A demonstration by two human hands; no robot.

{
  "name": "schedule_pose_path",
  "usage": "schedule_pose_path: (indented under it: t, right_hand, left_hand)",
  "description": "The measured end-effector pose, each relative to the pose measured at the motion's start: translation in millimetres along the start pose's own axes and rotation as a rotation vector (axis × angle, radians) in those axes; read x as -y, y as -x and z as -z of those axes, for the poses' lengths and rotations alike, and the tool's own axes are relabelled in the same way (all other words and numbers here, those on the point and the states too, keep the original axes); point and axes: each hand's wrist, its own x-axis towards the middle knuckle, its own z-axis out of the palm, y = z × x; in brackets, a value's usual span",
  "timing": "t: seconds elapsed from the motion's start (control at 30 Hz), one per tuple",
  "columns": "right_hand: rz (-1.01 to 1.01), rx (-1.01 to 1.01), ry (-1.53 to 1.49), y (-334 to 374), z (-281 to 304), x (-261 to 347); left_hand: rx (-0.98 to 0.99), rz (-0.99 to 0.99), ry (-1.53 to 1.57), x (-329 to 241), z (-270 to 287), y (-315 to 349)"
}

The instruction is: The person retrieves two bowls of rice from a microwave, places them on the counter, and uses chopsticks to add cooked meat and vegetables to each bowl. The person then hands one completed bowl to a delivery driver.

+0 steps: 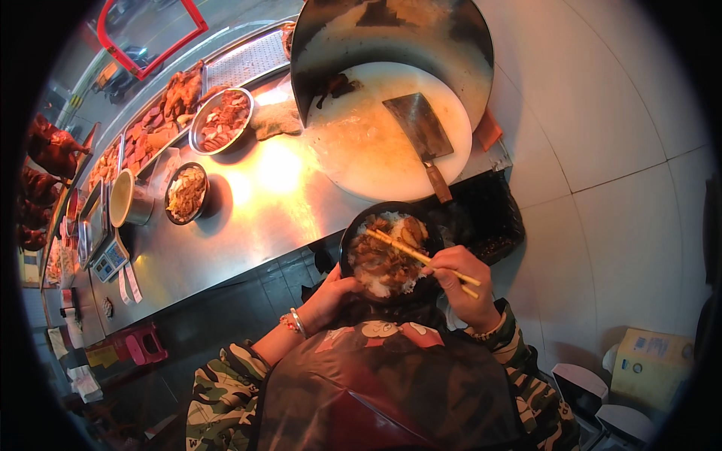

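Note:
My left hand (328, 298) grips the near left rim of a black bowl (347, 239), holding it in front of my apron. White rice (376, 279) fills the bowl, topped with brown pieces of meat (410, 229) in sauce. A pair of wooden chopsticks (398, 246) is pinched in my right hand (462, 282); their tips reach over the food toward the bowl's far left side. Just beyond the bowl, a cleaver (421, 124) lies flat on a round white chopping board (346, 150), its wooden handle pointing toward me.
On the steel counter (256, 225) stand a small black bowl of food (186, 193), a steel bowl of sliced meat (222, 120) and a scale (111, 259). A curved metal guard (466, 45) rises behind the board. Below it sits a black-lined bin (496, 218). Roasted poultry (53, 146) hangs left.

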Motion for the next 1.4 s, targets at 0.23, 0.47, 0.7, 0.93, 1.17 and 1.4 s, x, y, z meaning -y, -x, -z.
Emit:
schedule_pose_path:
  t: [0.23, 0.47, 0.7, 0.93, 1.17, 1.4]
  right_hand:
    - [0.007, 0.113, 0.101, 11, 12, 11]
    - [-0.178, 0.068, -0.142, 12, 23, 11]
    - [-0.289, 0.003, -0.323, 7, 25, -3]
    - [-0.382, -0.228, -0.454, -8, 4, -28]
    - [-0.427, -0.295, -0.432, -6, 3, -35]
    - [-0.368, -0.436, -0.564, 12, 60, -31]
  left_hand:
    - [-0.006, -0.002, 0.005, 0, 1, 6]
    - [-0.058, 0.043, 0.009, 0, 2, 7]
    - [0.008, 0.005, 0.013, 0, 2, 3]
    - [0.041, -0.004, 0.000, -1, -1, 1]
    - [0.015, -0.006, -0.017, 0, -1, 1]
    - [0.000, 0.002, -0.005, -8, -9, 3]
